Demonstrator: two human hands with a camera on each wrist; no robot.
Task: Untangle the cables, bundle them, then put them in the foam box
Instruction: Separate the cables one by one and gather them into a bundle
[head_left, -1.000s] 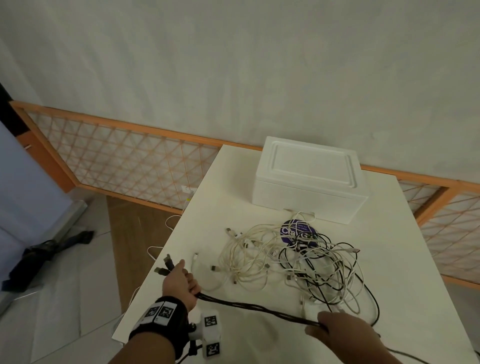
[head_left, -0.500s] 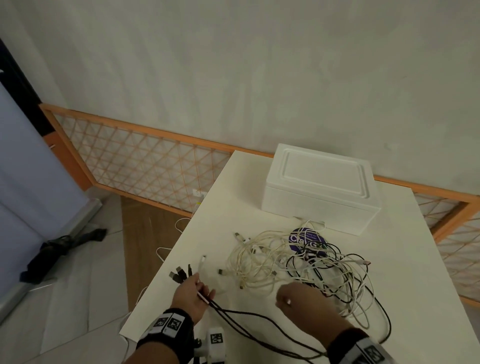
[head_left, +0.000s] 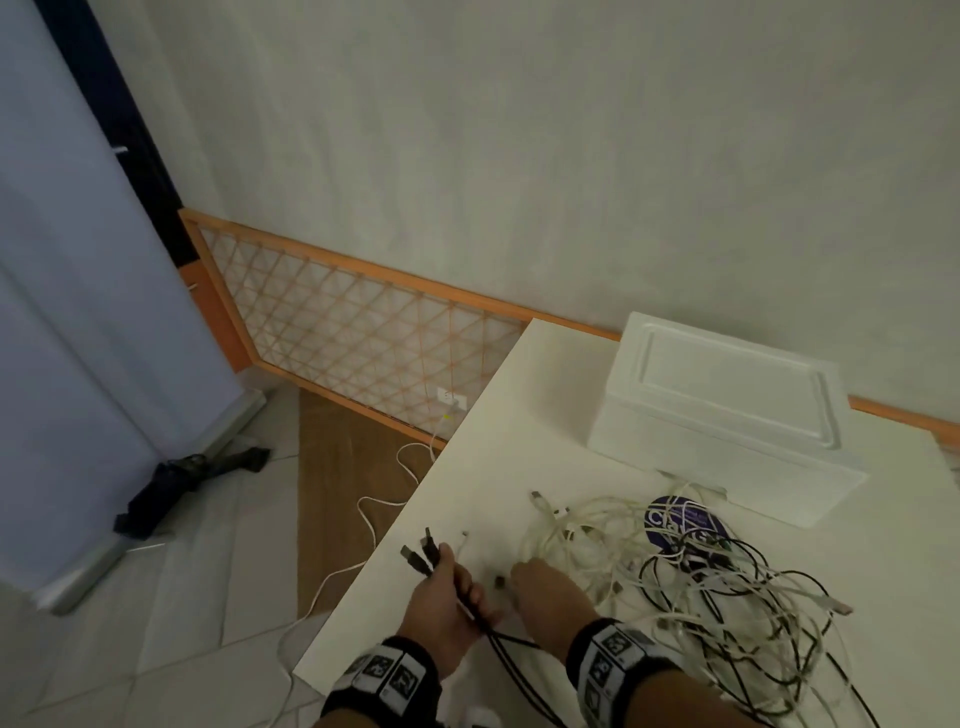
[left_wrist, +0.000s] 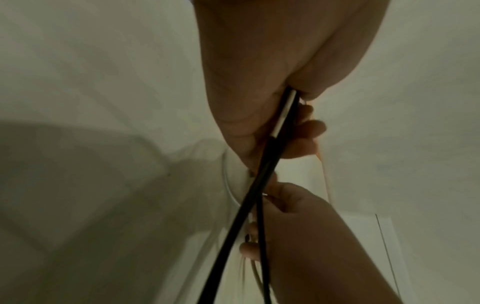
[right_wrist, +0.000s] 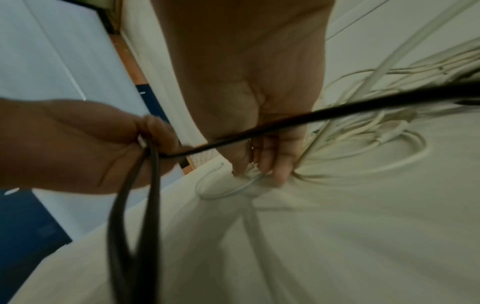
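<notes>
Left hand (head_left: 441, 605) gripping black cables (head_left: 511, 652); right hand (right_wrist: 262, 156) seemingly pinching white cable (right_wrist: 228, 188); risk: pulling tightens tangle (head_left: 691, 582)

I count one closed white foam box (head_left: 727, 410), one tangled pile of white and black cables (head_left: 675, 571), one purple disc (head_left: 683, 525), and two hands.

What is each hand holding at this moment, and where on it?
The left hand grips the black cables just behind their plug ends. The right hand pinches a thin white cable on the table, partway along a loop.
</notes>
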